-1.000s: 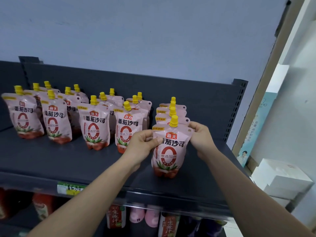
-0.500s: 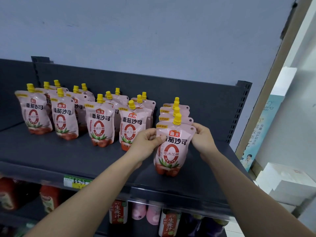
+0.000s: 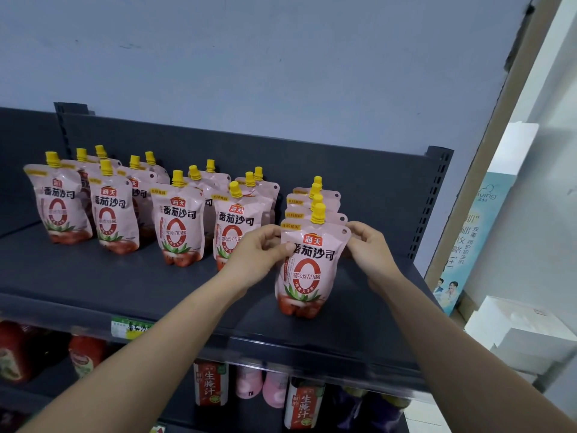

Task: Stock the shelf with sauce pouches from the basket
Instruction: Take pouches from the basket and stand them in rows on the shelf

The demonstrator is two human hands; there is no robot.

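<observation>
Both hands, left hand (image 3: 259, 260) and right hand (image 3: 371, 254), are pinching the front pouch (image 3: 307, 270) by its top corners; squaring it to the row behind (image 3: 324, 203), base flat on the shelf (image 3: 125, 282), looks key.

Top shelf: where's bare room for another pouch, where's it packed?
Free: the front strip of the shelf, between the pouch rows and the front lip, left of the left hand; also the patch between the held pouch and the right upright, where the right hand is. Crowded: the rows, packed front to back.
</observation>
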